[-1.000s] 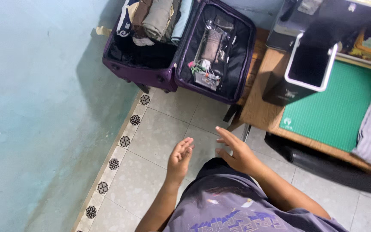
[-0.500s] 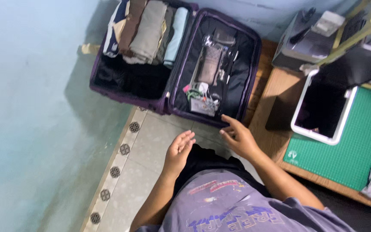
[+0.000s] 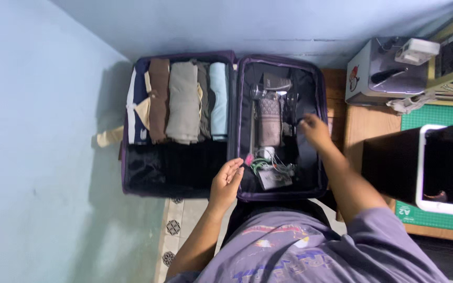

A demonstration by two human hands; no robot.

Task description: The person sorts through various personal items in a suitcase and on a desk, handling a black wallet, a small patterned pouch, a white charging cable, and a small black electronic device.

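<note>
Head cam: right hand (image 3: 314,131) loosely curled over suitcase (image 3: 226,194), holds nothing.

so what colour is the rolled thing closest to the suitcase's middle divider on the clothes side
Light blue roll, clearest in the head view, inside the purple suitcase.

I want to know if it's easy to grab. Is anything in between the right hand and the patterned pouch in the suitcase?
Nothing visible blocks it. The right hand hovers over the suitcase's right half, just beside the patterned pouch, which lies uncovered on top. Only a dark strap or cable lies between them, low against the lining.
</note>
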